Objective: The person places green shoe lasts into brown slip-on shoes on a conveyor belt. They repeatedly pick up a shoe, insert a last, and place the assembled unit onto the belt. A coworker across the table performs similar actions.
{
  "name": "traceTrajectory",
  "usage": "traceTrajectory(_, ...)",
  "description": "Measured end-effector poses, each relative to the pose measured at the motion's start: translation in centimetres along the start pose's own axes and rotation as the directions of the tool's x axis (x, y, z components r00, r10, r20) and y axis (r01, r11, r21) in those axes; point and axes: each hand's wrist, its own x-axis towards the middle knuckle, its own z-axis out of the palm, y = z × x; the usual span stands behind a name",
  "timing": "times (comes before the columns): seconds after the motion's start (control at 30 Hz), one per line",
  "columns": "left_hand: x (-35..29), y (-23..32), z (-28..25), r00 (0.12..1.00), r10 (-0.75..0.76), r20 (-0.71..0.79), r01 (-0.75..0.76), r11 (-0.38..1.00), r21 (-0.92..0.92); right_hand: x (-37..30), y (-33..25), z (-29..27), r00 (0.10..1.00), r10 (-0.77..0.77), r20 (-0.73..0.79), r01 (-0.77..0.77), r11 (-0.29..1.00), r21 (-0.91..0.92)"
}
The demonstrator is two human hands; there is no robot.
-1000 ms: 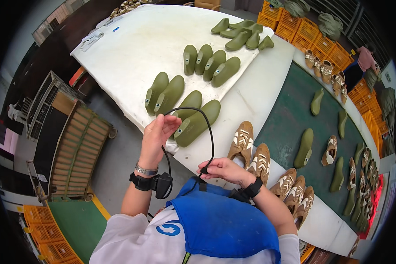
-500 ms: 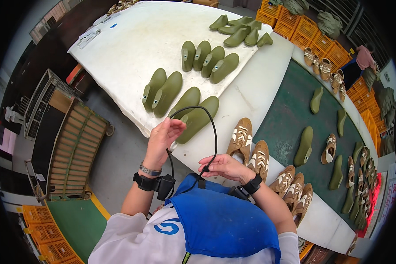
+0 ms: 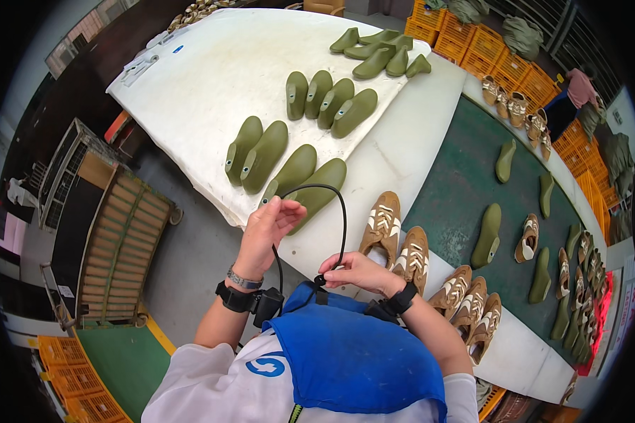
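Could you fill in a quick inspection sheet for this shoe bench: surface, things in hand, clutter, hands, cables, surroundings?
Surface: white padded table beside a green mat.
Things in hand: black cord arching between both hands, above a blue apron.
Clutter: olive shoe lasts in groups; brown sneakers in pairs.
Hands: left hand pinches the cord's upper end; right hand grips its lower end.
Cables: the black cord only.
Surroundings: orange crates, wooden pallet, another person far off.

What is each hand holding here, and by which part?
Both hold one black cord: left hand pinches one end, right hand grips the other by the blue apron.
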Motion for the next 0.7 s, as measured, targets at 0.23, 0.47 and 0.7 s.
traceTrajectory(0.23, -1.0, -0.6, 0.7, 0.972, -0.159, 0.175, 0.082, 0.921, 0.382, 0.6, 0.7, -0.8, 0.993, -0.047, -0.105, 0.041, 0.997, -0.065)
traceTrajectory(0.47, -3.7, -5.7, -0.5, 0.876, -0.381, 0.295, 0.116, 0.761, 0.638, 0.4, 0.9, -1.3, 0.971, 0.049, -0.234, -0.029, 0.996, 0.089)
traceTrajectory(0.7, -3.9, -7.4, -0.9, 0.926, -0.269, 0.263, -0.005, 0.691, 0.723, 0.8, 1.0, -1.5, 0.963, 0.036, -0.266, -0.031, 0.999, 0.025)
